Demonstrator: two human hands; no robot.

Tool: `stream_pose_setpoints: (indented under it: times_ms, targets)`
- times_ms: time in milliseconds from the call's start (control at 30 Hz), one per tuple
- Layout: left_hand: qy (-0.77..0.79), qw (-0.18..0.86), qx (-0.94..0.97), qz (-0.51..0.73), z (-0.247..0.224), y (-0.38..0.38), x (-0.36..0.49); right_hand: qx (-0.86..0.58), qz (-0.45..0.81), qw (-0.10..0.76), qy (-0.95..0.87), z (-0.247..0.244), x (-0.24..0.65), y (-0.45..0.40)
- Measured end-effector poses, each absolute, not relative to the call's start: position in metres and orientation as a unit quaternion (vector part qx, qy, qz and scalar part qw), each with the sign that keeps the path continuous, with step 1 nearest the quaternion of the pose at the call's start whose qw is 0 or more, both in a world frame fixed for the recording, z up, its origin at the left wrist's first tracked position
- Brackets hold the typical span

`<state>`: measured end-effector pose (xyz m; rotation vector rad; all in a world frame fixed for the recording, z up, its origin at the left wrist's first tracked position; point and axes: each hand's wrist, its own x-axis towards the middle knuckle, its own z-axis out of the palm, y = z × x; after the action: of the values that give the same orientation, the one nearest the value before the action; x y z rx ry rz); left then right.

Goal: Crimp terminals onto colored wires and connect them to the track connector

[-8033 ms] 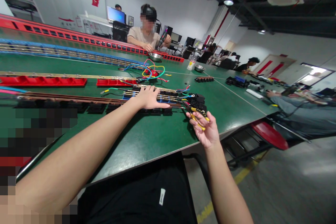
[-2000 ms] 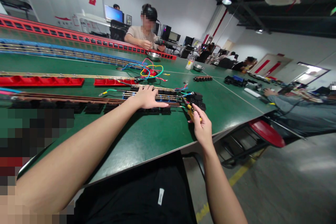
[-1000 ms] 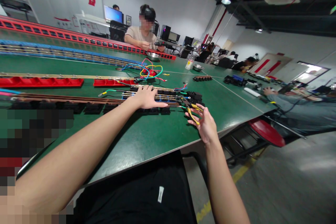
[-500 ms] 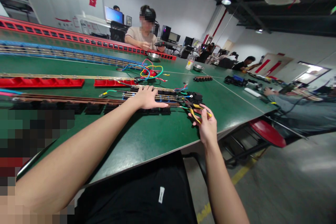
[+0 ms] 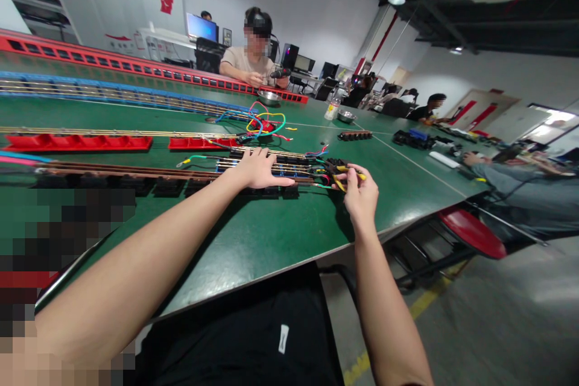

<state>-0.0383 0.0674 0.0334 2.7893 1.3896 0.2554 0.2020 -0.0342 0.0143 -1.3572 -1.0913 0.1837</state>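
Note:
My left hand (image 5: 261,170) lies with fingers spread across a bundle of brass-coloured rods in black and blue holders (image 5: 289,170). Its thumb points right along the near copper-brown bars (image 5: 122,170). At the right end of this bundle, my right hand (image 5: 360,193) is closed around the yellow handles of pliers (image 5: 362,176). The dark jaws are among short coloured wires and black end parts, and what lies between them cannot be made out. A green wire with a metal lug (image 5: 192,158) sticks out to the left of my left hand.
Behind the bundle lie red trays (image 5: 81,143), looped coloured wires (image 5: 283,117), a long blue rail (image 5: 136,92) and a long red rail (image 5: 158,69). A co-worker (image 5: 246,63) across the green table (image 5: 271,241) holds a power tool. A bottle (image 5: 332,108) and metal bowls (image 5: 347,116) stand farther right.
The pliers have turned and moved up against the wire ends, and their handles are closer together in my right hand. My left hand stays on the bundle. The view has shifted slightly.

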Motion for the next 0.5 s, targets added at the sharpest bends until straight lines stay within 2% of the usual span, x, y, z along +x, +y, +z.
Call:
stream_pose_setpoints:
  times_ms: [333, 500]
  targets:
    - [0.444, 0.002, 0.891, 0.090, 0.028, 0.071, -0.038, -0.592, 0.168, 0.636, -0.466, 0.022, 0.201, -0.002]
    - [0.443, 0.001, 0.892, 0.092, 0.030, 0.070, -0.038, -0.545, 0.307, 0.662, -0.413, 0.028, 0.195, -0.011]
